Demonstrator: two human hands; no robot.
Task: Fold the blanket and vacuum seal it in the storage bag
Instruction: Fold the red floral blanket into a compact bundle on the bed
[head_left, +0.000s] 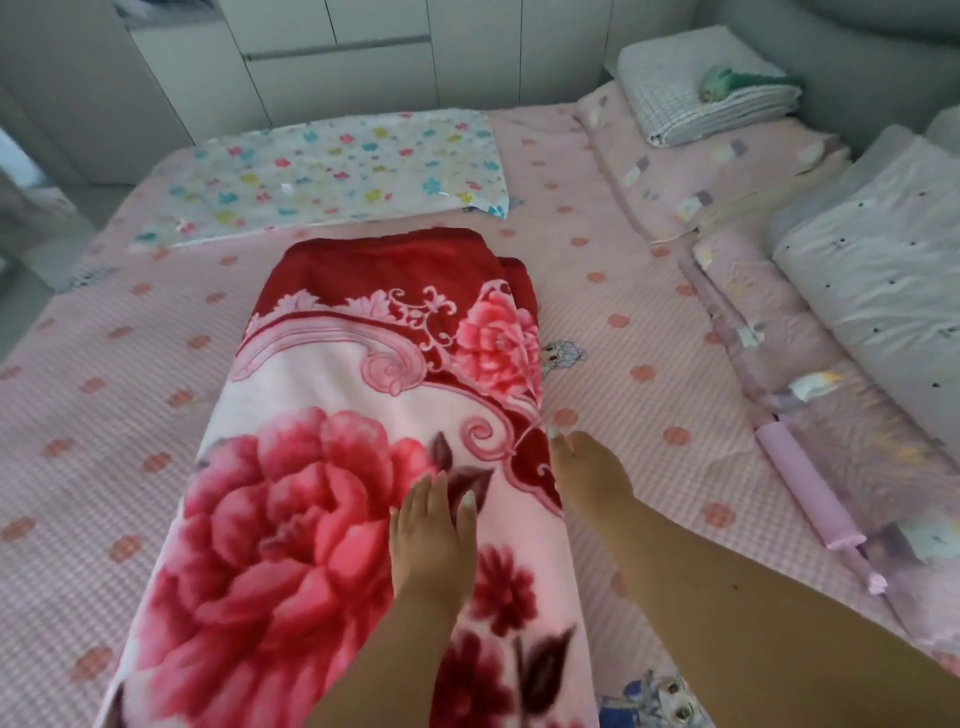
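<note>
While the left hand (434, 525) lies flat-fingered, right hand (589, 475) fingers unclear, the blanket (332, 467) runs lengthwise away.

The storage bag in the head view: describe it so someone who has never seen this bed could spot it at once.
On the pink dotted bed, look past the far end of the long folded red floral blanket, toward the white cabinets. The storage bag lies flat there. Unlike the pink and grey bedding stacked at the right, it is a thin, glossy sheet printed with small multicoloured flowers.
</note>
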